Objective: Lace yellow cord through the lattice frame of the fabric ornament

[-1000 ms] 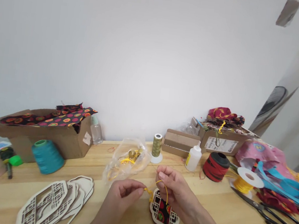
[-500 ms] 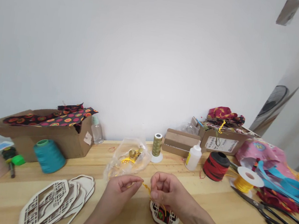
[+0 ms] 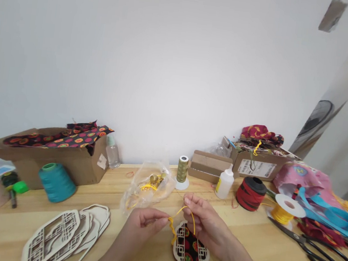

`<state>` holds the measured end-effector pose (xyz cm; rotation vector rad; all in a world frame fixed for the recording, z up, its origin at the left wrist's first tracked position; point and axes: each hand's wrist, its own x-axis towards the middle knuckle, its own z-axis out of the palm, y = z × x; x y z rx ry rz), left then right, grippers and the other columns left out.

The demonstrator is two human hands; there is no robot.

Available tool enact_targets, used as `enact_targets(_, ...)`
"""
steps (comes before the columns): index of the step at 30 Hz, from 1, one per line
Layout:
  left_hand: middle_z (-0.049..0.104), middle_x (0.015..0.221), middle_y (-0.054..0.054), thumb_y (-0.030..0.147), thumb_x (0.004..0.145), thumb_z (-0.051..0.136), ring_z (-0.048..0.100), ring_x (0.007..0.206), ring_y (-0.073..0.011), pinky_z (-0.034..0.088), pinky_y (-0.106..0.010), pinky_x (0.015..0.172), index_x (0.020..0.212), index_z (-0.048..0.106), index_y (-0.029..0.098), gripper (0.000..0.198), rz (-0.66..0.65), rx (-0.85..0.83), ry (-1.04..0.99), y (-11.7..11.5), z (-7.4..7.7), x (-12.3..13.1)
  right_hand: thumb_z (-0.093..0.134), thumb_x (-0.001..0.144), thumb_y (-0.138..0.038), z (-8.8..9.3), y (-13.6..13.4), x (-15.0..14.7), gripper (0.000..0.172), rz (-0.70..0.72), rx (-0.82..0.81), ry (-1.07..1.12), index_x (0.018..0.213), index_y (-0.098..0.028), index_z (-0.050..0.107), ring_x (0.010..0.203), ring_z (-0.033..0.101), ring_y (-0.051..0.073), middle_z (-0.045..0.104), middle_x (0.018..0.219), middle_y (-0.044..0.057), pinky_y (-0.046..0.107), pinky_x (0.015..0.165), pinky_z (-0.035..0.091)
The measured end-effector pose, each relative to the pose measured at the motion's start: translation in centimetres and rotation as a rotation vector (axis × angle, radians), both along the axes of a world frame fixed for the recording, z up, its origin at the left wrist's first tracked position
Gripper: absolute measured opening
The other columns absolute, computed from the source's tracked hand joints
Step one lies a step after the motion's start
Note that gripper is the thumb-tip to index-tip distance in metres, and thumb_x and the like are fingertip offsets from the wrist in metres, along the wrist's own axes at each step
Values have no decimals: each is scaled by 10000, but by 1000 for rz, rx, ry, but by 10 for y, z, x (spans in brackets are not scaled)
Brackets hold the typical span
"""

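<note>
A yellow cord (image 3: pixel 172 229) with a knotted, braided part runs between my two hands. My left hand (image 3: pixel 147 224) pinches it at the knotted part between thumb and fingertips. Higher up, my right hand (image 3: pixel 202 221) grips a loop of the same cord between thumb and forefinger. Flat on the table below lies a pale wooden lattice frame (image 3: pixel 191 251), backed with dark flowered fabric. The right fingers partly cover its upper edge, and the cord's knotted tail hangs by its left side.
Several bare lattice frames (image 3: pixel 66 236) are stacked at left, near a teal thread cone (image 3: pixel 56 181). Behind my hands sit a plastic bag (image 3: pixel 150 182), a gold thread spool (image 3: pixel 182 169) and a glue bottle (image 3: pixel 225 182). Black-handled scissors (image 3: pixel 308 245) and a yellow cord spool (image 3: pixel 286 208) are at right.
My right hand has risen slightly, drawing up a loop of yellow cord. More of the fabric-backed frame shows now. My left hand has shifted slightly right.
</note>
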<state>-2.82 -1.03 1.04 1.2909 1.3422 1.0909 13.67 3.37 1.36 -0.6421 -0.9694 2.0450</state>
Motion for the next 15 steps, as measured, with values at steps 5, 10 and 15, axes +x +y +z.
enact_targets(5, 677, 584, -22, 286, 597, 626, 551, 552, -146, 393, -208, 529, 608, 675, 147, 148, 49, -1, -16, 2, 0, 1, 418, 763, -450, -1, -6, -10, 335, -119, 364, -366, 751, -150, 567, 470, 395, 68, 481, 596, -17, 167, 407, 297)
enact_targets(10, 655, 563, -3, 256, 586, 631, 544, 561, -140, 391, -200, 537, 585, 664, 147, 114, 95, 41, -48, 2, 3, 2, 537, 715, -340, -1, -12, -11, 197, -188, 917, -707, 811, -194, 629, 637, 477, 132, 566, 679, 12, 235, 588, 355)
enact_targets(15, 657, 564, -5, 250, 593, 628, 552, 569, -139, 396, -202, 551, 607, 665, 144, 113, 94, -8, -99, 3, 0, 1, 413, 802, -229, 0, -13, -9, 228, -209, 1126, -824, 777, -199, 637, 577, 472, 116, 551, 599, 5, 218, 540, 324)
